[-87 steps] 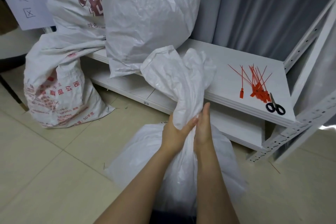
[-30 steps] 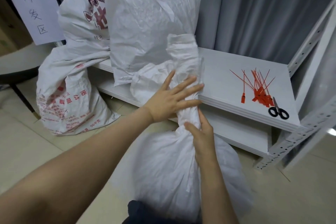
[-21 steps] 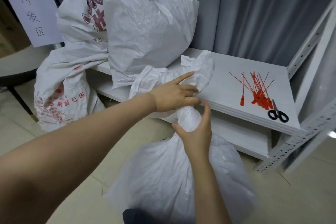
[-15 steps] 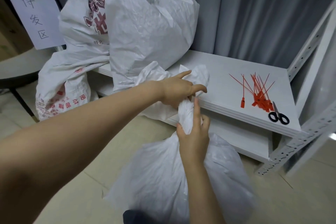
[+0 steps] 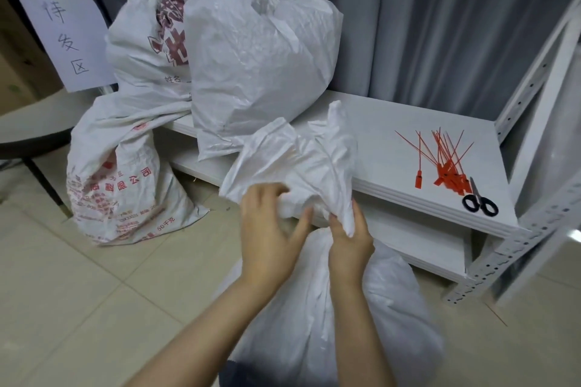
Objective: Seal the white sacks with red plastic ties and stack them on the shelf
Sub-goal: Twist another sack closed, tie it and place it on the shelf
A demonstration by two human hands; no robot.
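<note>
- Since half a second ago the left hand [image 5: 270, 229] has dropped to the flared mouth, fingers curled into the fabric; the right hand [image 5: 349, 242] clenches the neck.
- This open sack [image 5: 330, 324] stands on the floor, untied and unstacked.
- One printed sack [image 5: 119, 185] leans beyond it (closure hidden).
- On the shelf [image 5: 393, 135]: two tied sacks [image 5: 257, 56], a heap of red ties [image 5: 446, 163] too tangled to count, one pair of scissors [image 5: 480, 205].
</note>
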